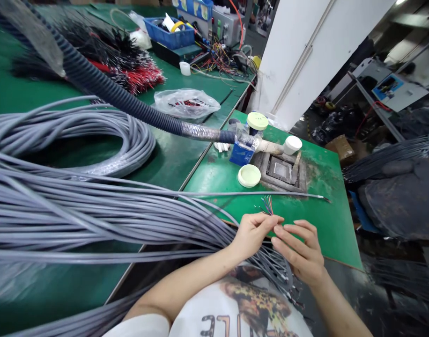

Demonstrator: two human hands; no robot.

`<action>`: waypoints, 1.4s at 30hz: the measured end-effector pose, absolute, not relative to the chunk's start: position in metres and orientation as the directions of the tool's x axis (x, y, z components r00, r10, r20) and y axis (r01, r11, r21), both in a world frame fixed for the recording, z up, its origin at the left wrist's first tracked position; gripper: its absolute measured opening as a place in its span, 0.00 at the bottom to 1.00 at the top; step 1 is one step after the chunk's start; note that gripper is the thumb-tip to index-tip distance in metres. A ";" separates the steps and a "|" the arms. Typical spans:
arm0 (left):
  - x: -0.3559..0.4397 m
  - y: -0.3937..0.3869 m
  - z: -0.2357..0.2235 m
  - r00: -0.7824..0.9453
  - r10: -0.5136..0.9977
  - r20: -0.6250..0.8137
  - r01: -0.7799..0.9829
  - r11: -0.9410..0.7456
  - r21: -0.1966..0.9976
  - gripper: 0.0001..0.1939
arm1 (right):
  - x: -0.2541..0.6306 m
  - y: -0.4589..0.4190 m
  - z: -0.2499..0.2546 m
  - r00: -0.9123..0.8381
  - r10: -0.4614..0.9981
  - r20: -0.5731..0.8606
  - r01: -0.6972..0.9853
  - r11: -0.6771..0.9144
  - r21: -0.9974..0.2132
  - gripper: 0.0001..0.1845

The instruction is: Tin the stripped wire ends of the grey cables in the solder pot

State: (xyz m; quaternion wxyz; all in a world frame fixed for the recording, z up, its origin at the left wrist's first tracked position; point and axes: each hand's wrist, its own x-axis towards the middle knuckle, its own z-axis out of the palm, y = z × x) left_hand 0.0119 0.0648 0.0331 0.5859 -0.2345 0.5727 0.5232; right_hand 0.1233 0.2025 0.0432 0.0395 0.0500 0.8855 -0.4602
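On my green workbench [173, 160] lie long grey cables [130, 217] and a clear plastic bag [186, 104]; my adjoining green tabletop [327, 224] bears a pale-yellow lid [249, 176].

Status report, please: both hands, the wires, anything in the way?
Left hand pinching coloured wires, ends fanned. Right hand close by, grip unclear. Grey cable lying just beyond.

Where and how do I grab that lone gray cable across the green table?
I'd pinch the lone gray cable from above, on the plain stretch left of the dark square block: it looks slim and straight there. Its dark tip looks delicate, so probably avoid that.
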 end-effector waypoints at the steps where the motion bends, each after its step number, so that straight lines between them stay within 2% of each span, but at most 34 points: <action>1: 0.013 0.064 0.035 -0.213 0.339 -0.916 -0.876 0.350 0.333 0.23 | 0.124 0.201 0.045 -0.993 0.053 -0.109 0.120 0.566 -0.815 0.26; 9: 0.016 0.062 0.042 -0.254 0.346 -0.903 -0.848 0.368 0.380 0.17 | 0.130 0.196 0.052 -0.992 0.073 -0.100 0.124 0.537 -0.834 0.25; 19: 0.022 0.056 0.045 -0.293 0.376 -0.879 -0.776 0.444 0.449 0.17 | 0.141 0.191 0.054 -0.988 0.089 -0.125 0.153 0.513 -0.845 0.27; 29: 0.018 0.060 0.047 -0.335 0.424 -0.842 -0.732 0.446 0.516 0.17 | 0.142 0.190 0.052 -0.989 0.095 -0.113 0.146 0.510 -0.848 0.27; 32: 0.020 0.061 0.046 -0.384 0.469 -0.795 -0.664 0.459 0.591 0.16 | 0.141 0.189 0.052 -0.989 0.099 -0.107 0.143 0.515 -0.845 0.25; 36: 0.022 0.069 0.041 -0.454 0.609 -0.650 -0.465 0.460 0.756 0.15 | 0.146 0.192 0.060 -0.988 0.100 -0.120 0.155 0.533 -0.832 0.23; 39: 0.018 0.078 0.028 -0.347 0.731 -0.588 -0.341 0.486 0.805 0.22 | 0.172 0.205 0.075 -0.963 0.139 -0.230 0.267 0.601 -0.753 0.22; 41: 0.012 0.084 0.014 -0.282 0.760 -0.585 -0.183 0.556 0.811 0.27 | 0.204 0.219 0.089 -0.896 0.161 -0.415 0.409 0.664 -0.626 0.19; 42: 0.009 0.087 0.006 -0.256 0.767 -0.589 -0.069 0.593 0.802 0.26 | 0.223 0.226 0.096 -0.834 0.164 -0.526 0.478 0.692 -0.542 0.18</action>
